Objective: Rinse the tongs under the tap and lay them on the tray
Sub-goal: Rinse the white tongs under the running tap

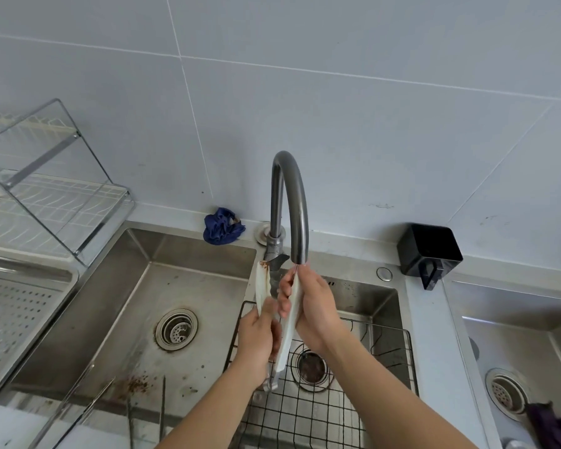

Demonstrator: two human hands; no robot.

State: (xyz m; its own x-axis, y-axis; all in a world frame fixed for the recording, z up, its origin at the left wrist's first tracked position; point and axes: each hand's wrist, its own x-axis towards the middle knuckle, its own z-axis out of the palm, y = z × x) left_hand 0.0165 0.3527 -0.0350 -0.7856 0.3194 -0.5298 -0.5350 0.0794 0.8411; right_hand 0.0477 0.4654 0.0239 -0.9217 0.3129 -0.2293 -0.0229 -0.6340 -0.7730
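Brushed grey metal tap point(290, 189), dull stained steel sink point(188, 251), smooth white tongs point(289, 335), crumpled blue cloth point(222, 226), black wire rack point(305, 413).

Pale grey tiled wall point(386, 102) behind a steel sink point(191, 251), dish rack point(55, 202) at left, black box point(429, 249), possibly plastic, at right.

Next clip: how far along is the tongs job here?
Done: the tongs are up at the tap spout. In hand: the left hand grips one arm, the right hand the other; brown residue on one tip, so rinsing looks unfinished. Left: lay them on the perforated tray at far left.
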